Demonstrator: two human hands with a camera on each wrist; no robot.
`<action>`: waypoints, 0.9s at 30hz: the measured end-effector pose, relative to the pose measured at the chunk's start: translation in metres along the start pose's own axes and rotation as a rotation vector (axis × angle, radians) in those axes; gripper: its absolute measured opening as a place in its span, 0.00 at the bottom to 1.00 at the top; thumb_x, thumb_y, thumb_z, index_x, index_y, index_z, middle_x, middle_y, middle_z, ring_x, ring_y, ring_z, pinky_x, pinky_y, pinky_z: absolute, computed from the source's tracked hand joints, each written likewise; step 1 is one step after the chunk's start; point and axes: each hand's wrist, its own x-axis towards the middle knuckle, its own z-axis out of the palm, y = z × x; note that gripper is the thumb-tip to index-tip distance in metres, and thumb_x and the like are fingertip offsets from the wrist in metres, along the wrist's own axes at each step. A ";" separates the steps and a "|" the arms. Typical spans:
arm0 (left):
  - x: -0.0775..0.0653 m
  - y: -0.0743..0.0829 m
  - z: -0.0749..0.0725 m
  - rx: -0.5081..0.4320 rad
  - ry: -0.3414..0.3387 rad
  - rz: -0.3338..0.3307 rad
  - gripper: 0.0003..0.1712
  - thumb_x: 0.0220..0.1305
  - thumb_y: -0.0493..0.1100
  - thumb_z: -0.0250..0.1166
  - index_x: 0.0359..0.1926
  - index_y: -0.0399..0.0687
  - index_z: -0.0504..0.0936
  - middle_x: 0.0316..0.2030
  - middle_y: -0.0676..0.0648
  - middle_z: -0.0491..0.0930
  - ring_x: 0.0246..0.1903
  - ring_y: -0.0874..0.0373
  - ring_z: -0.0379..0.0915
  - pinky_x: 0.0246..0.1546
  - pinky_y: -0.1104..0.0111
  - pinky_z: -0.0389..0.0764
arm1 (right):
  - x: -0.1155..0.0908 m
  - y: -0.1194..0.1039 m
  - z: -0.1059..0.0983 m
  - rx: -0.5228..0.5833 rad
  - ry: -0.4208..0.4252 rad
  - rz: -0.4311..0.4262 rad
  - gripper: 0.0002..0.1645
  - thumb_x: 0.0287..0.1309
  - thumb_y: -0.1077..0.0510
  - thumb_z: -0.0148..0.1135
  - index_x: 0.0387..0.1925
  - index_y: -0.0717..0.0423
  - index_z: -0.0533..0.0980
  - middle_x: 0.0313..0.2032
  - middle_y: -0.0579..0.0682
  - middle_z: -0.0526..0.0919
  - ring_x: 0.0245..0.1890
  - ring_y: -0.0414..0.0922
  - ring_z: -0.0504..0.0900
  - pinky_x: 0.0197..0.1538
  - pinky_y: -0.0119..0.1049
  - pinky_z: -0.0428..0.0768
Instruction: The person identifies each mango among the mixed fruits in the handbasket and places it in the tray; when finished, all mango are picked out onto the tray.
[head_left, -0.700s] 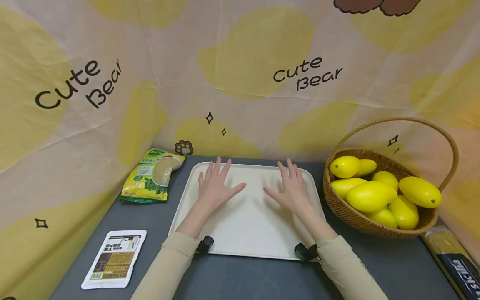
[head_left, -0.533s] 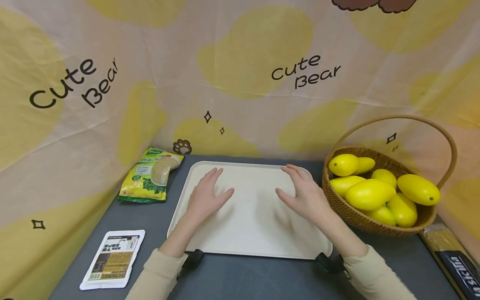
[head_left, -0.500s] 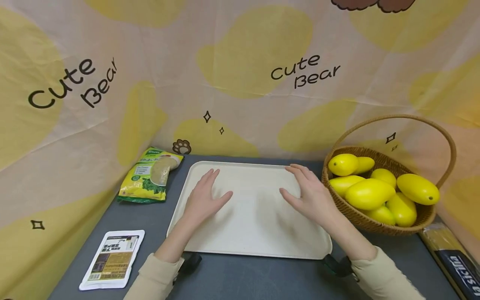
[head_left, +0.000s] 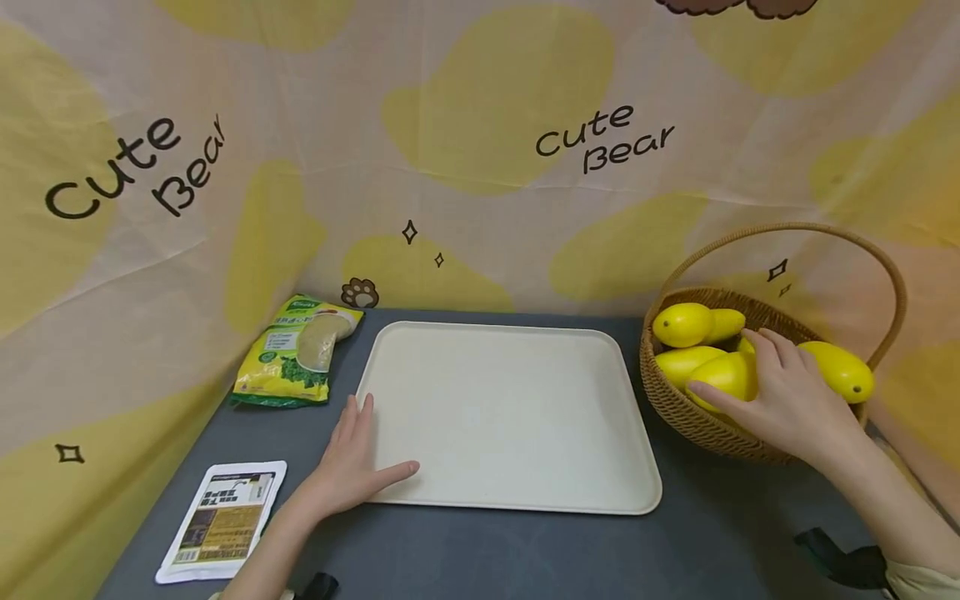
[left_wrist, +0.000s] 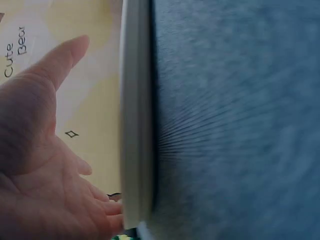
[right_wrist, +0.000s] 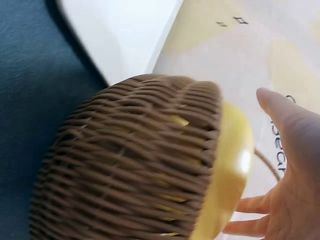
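Note:
My right hand (head_left: 798, 407) is over the brown wicker basket (head_left: 693, 425), fingers spread and thumb apart. Beneath it are several yellow mangoes, among them a large mango (head_left: 726, 377) partly covered by the hand. In the right wrist view, a mango (right_wrist: 231, 160) shows above the basket's woven side (right_wrist: 120, 165), with the hand (right_wrist: 295, 185) beside it; contact cannot be told. My left hand (head_left: 347, 473) hovers by the left front part of the cream tray (head_left: 510, 417), fingers loosely extended. The left wrist view shows that palm (left_wrist: 50, 175) next to the tray's rim (left_wrist: 136, 115), holding nothing.
A yellow-green bag (head_left: 288, 354) lies at the back left. In front of it is a white flat pouch (head_left: 225, 521). Past the right forearm, part of another package is hidden. The basket's tall handle (head_left: 896, 283) arches over the fruit. A printed cloth (head_left: 480, 167) hangs behind.
My right hand has moved from above the tray rightward to over the basket. My left hand has drawn back toward the front left of the tray. The mangoes and packages stay put.

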 end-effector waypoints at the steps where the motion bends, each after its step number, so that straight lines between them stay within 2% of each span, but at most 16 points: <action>1: 0.000 -0.001 0.001 -0.005 0.002 -0.002 0.73 0.49 0.69 0.70 0.74 0.30 0.37 0.72 0.25 0.30 0.71 0.28 0.29 0.65 0.34 0.43 | -0.001 0.003 0.001 0.003 -0.019 0.008 0.61 0.54 0.30 0.64 0.65 0.77 0.57 0.62 0.79 0.57 0.58 0.77 0.55 0.53 0.72 0.59; 7: 0.001 -0.005 0.003 -0.043 0.006 -0.009 0.69 0.53 0.67 0.68 0.74 0.30 0.37 0.73 0.26 0.29 0.71 0.28 0.26 0.66 0.34 0.38 | -0.002 0.008 0.011 0.003 -0.068 0.061 0.65 0.54 0.28 0.60 0.70 0.75 0.50 0.66 0.77 0.51 0.60 0.78 0.52 0.48 0.77 0.58; 12: 0.001 -0.005 0.002 -0.065 -0.009 -0.006 0.67 0.56 0.66 0.67 0.75 0.32 0.37 0.73 0.27 0.28 0.71 0.29 0.24 0.65 0.34 0.36 | -0.001 0.011 0.018 0.024 -0.051 0.039 0.66 0.54 0.29 0.62 0.70 0.76 0.48 0.65 0.78 0.51 0.59 0.79 0.53 0.52 0.75 0.56; 17: 0.000 -0.009 0.001 -0.068 -0.011 -0.005 0.64 0.58 0.64 0.66 0.75 0.32 0.38 0.73 0.27 0.28 0.71 0.29 0.24 0.65 0.34 0.36 | 0.002 0.011 0.021 0.043 -0.017 0.010 0.64 0.53 0.32 0.65 0.67 0.80 0.51 0.61 0.80 0.56 0.57 0.78 0.56 0.55 0.72 0.56; 23: 0.004 -0.014 0.002 -0.081 0.012 -0.006 0.61 0.60 0.63 0.65 0.75 0.32 0.41 0.73 0.27 0.30 0.72 0.30 0.26 0.66 0.34 0.37 | 0.005 0.007 0.015 0.079 0.062 -0.028 0.62 0.46 0.36 0.73 0.62 0.82 0.59 0.53 0.80 0.65 0.49 0.74 0.65 0.48 0.68 0.63; 27: 0.009 -0.017 0.003 -0.101 0.063 0.005 0.53 0.64 0.58 0.63 0.74 0.31 0.48 0.73 0.26 0.37 0.71 0.29 0.33 0.66 0.36 0.43 | 0.003 -0.003 0.005 0.137 0.135 -0.053 0.60 0.42 0.40 0.77 0.61 0.78 0.61 0.53 0.77 0.67 0.49 0.72 0.65 0.47 0.65 0.63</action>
